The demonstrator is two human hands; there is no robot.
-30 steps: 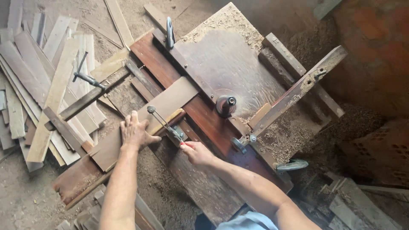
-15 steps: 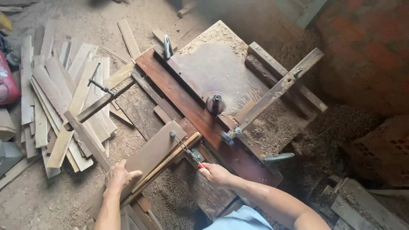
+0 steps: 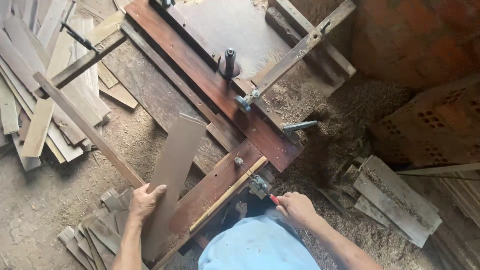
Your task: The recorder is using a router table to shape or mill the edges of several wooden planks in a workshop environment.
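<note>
My left hand grips the near edge of a flat brown wooden board, which lies tilted off the left side of the dark wooden workbench. My right hand is closed around the red handle of a metal clamp fixed at the near end of the bench. A thin pale wooden strip lies along the bench next to the clamp. A vertical metal spindle stands out of the bench top farther up.
Piles of wooden slats cover the floor at the left. Small cut blocks lie by my left arm. Sawdust and boards sit at the right, below red brick stacks. A long wooden arm crosses the bench.
The view has shifted toward me along the bench. My left hand has pulled the brown board down and left, off the bench top. My right hand stays on the clamp handle.
</note>
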